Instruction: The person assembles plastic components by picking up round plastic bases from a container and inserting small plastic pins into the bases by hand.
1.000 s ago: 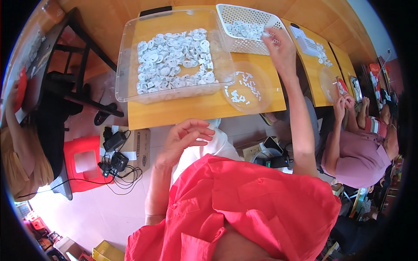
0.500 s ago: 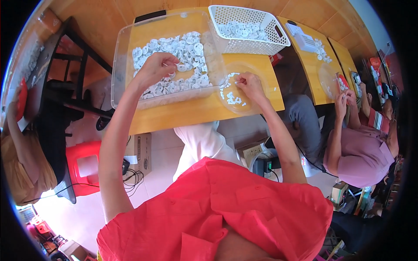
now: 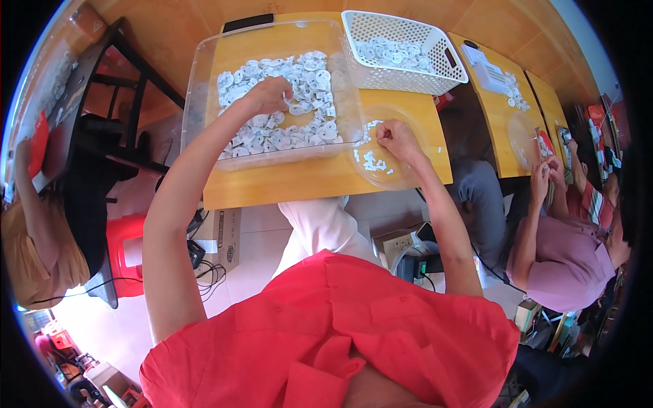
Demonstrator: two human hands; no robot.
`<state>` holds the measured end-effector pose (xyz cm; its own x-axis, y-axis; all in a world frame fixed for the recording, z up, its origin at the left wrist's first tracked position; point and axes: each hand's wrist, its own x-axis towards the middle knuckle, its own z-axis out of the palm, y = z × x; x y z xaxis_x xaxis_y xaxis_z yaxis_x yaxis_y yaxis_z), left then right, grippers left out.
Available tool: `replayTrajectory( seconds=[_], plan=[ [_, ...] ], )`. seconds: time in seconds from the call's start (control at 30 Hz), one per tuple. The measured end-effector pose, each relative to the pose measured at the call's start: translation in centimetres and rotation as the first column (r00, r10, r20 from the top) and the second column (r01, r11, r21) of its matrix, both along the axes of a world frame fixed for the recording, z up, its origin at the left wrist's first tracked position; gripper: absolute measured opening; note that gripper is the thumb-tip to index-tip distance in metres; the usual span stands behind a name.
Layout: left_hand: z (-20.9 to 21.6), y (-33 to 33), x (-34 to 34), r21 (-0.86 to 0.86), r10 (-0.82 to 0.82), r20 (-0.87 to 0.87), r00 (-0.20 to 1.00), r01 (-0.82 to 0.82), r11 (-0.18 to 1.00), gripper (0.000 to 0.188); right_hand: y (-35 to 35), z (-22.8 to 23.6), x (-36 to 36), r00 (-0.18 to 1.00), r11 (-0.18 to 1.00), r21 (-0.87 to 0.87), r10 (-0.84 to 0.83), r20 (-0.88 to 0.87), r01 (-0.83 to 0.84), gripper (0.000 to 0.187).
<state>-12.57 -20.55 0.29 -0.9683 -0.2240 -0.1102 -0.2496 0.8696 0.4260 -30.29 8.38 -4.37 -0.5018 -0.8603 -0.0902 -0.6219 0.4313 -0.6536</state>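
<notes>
Your right hand (image 3: pixel 401 139) moved from the holey basket (image 3: pixel 408 78) to little white pieces (image 3: pixel 373 163) in the round dish (image 3: pixel 403 175), your left hand (image 3: pixel 271 96) dipped to the clear tub's (image 3: pixel 199 102) round white parts (image 3: pixel 296 136), so both reach parts, fingers bent, but I can't tell what's pinched.

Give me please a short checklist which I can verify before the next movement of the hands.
1. Left hand at the white parts in the clear bin: ok.
2. Right hand at the round clear dish: ok.
3. Something pinched in the right fingertips: cannot tell, the hand hides it.
4. All small white pieces inside the dish: not ok, one white bit lies on the table to its right.
5. White basket upright behind the dish: ok.
</notes>
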Motion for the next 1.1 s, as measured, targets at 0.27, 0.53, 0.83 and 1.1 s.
replayTrajectory(
  seconds=[0.27, 0.53, 0.83, 1.1],
  plan=[
    [-2.2, 2.9, -1.6, -0.238, -0.148, 0.007, 0.989, 0.146, 0.96, 0.019, 0.5, 0.0, 0.5, 0.999, 0.999, -0.001, -0.043, -0.032, 0.043, 0.006],
    [0.2, 2.3, -1.0, -0.084, -0.032, -0.146, 0.989, 0.02, 0.996, 0.013, 1.7, 0.2, 1.1, 0.993, 0.993, -0.111, -0.054, -0.108, 0.042, 0.008],
    [9.5, 7.7, 6.8, 0.857, 0.404, -0.228, 0.886, -0.015, 0.515, 0.01, 3.0, 2.2, 5.8, 1.0, 0.991, -0.132, -0.02, -0.014, 0.018, 0.017],
    [4.8, 16.3, 13.7, 0.992, 0.498, -0.094, 0.862, 0.041, 0.116, 0.015, 2.3, 0.5, 5.5, 0.999, 0.999, -0.012, 0.044, -0.026, -0.044, 0.005]
  ],
)
